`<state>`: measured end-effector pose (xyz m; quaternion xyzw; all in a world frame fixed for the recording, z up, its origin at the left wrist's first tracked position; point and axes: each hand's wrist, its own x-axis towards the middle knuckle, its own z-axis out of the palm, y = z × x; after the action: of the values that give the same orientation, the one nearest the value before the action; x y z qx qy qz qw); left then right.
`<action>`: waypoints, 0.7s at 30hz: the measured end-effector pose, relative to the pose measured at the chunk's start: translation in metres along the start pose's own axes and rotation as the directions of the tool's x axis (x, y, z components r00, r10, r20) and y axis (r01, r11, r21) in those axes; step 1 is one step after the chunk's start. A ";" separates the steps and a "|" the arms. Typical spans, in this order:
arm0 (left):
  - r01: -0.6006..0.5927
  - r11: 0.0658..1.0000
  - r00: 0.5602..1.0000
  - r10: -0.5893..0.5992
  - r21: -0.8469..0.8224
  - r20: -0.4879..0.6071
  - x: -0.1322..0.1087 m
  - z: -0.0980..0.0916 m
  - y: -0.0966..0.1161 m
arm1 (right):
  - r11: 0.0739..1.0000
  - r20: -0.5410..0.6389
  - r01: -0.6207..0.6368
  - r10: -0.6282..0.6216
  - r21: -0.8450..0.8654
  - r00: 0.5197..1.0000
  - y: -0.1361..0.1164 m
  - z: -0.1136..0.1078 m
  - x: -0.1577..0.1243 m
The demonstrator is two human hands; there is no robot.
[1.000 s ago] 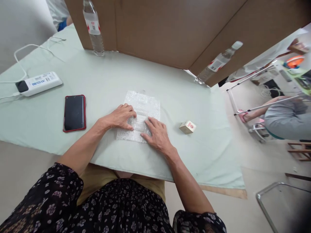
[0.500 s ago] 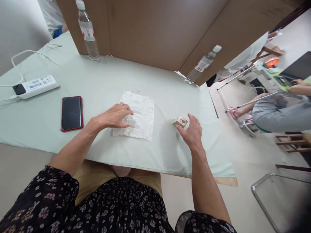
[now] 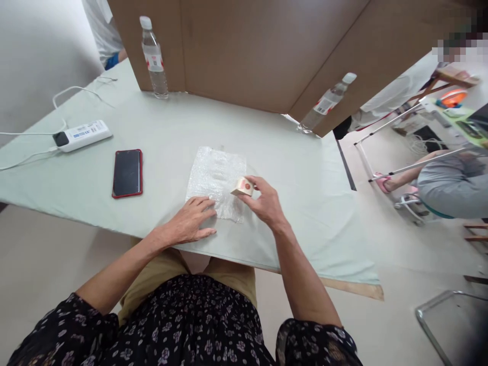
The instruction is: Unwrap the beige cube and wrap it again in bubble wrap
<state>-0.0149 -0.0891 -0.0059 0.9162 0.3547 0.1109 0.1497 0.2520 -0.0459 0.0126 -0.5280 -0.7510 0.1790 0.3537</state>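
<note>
A clear sheet of bubble wrap (image 3: 211, 173) lies flat on the pale green tablecloth (image 3: 160, 137) in front of me. My right hand (image 3: 265, 201) grips a small cream box (image 3: 243, 186) with a red mark, thumb on the near side and fingers behind. The box is over the right part of the wrap; whether it touches the wrap I cannot tell. My left hand (image 3: 194, 221) rests at the wrap's lower left edge, fingers spread and holding nothing.
Left of the wrap lies a phone in a red case (image 3: 127, 173), with a white power strip (image 3: 84, 135) and cables beyond. Two water bottles (image 3: 155, 63) stand against a brown cardboard panel (image 3: 244, 56). At the right, a person's leg (image 3: 446, 178) shows beside a metal-framed stand (image 3: 412, 169).
My right hand has taken hold of the small box and carried it left, over the bubble wrap. My left hand has drawn back toward the table's near edge. The view has shifted slightly.
</note>
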 end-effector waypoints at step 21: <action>0.002 0.997 0.992 -0.013 -0.082 -0.129 -0.004 0.019 -0.007 | 0.985 0.258 -0.070 0.027 0.157 0.966 0.010 0.058 0.021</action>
<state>-0.0166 -0.0905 -0.0267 0.8989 0.3623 0.1838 0.1640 0.2126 -0.0166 -0.0264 -0.4878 -0.7596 0.3155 0.2925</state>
